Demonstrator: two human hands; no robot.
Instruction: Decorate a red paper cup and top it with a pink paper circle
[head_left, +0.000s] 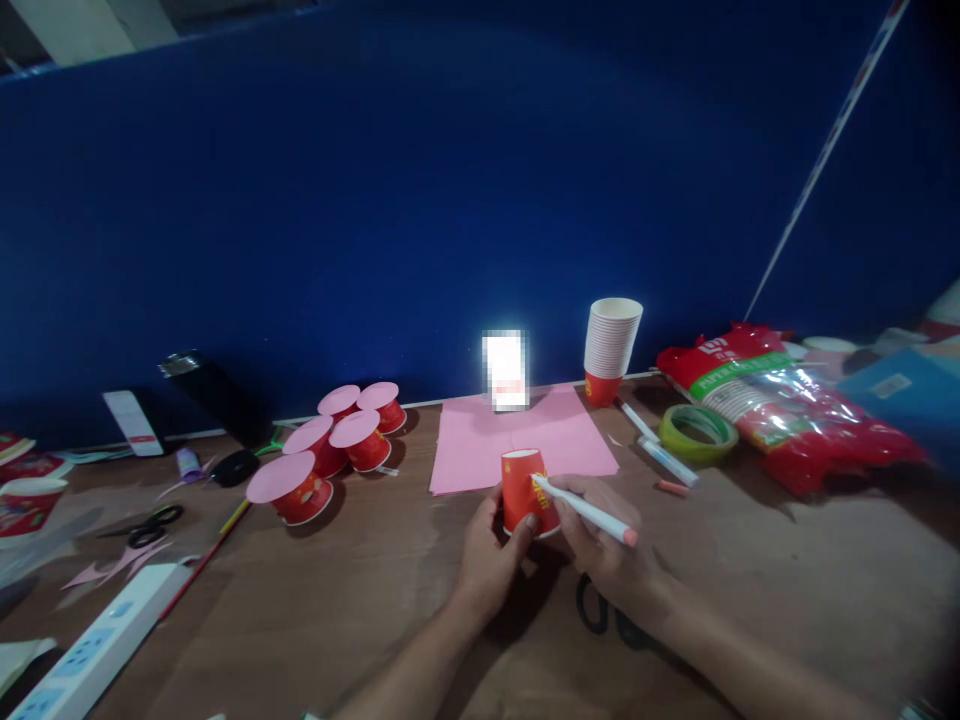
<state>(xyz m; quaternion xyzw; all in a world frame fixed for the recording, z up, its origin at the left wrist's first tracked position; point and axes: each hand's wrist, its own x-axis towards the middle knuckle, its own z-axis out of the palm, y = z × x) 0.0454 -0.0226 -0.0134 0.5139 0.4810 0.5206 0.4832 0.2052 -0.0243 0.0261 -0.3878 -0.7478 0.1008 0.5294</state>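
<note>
My left hand (487,560) grips a red paper cup (519,490) low on its side, with the thumb across the front. The cup stands upside down, its wider rim toward the table, and carries yellow lettering. In my right hand (600,525) is a white marker (589,508) with a pinkish end; its tip meets the cup's side near the lettering. Behind the cup lie pink paper sheets (465,440). A pair of scissors (592,603) is partly hidden beneath my right forearm.
Several red cups with pink paper discs (356,430) stand left of the sheets. A tall cup stack (613,340), green tape roll (699,432) and red plastic bag of cups (795,420) sit right. A power strip (112,635) lies front left. A blue partition (450,200) rises behind.
</note>
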